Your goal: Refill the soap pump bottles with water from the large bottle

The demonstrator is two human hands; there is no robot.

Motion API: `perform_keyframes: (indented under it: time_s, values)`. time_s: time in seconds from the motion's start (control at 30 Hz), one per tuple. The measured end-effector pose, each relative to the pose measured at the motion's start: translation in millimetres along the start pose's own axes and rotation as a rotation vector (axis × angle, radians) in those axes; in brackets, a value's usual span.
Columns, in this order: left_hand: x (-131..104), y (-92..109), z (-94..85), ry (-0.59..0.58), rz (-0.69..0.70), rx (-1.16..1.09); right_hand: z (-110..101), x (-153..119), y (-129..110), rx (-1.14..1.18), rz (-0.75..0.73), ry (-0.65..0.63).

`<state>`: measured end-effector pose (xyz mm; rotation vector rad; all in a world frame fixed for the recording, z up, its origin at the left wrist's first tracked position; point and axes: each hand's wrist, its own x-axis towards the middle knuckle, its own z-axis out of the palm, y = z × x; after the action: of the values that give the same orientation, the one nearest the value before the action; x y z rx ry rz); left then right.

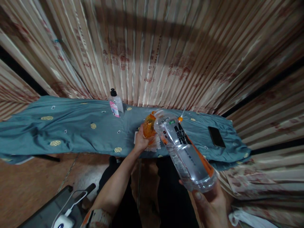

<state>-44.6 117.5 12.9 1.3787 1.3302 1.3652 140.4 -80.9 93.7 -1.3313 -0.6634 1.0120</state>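
Note:
My left hand is wrapped round a small orange translucent bottle over the cloth-covered table. In my right hand is a large clear plastic bottle, gripped near its base and tilted so that its mouth meets the open top of the orange bottle. Its label is silver and orange with black characters. Whether liquid passes between the two cannot be made out. A white tissue lies under the orange bottle.
A clear bottle with a black cap stands at the back left. Behind the large bottle lies an orange nozzle piece with a thin tube. A black phone rests at the right. A white plugged-in device sits at the lower left.

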Motion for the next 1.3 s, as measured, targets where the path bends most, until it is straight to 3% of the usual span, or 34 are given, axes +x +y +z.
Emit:
perform_keyframes:
  time_s: [0.2, 0.73, 1.3]
  values:
    - [0.5, -2.7, 0.5, 0.011, -0.028, 0.019, 1.4, -0.9, -1.1, 0.032, 0.047, 0.008]
    - [0.5, -1.7, -0.4, -0.009, -0.009, 0.029, -4.8, 0.7, 5.9, -0.019, -0.017, -0.006]
    - [0.0, 0.9, -0.9, -0.015, -0.001, 0.021, -5.8, 1.7, -3.0, -0.097, -0.045, 0.016]
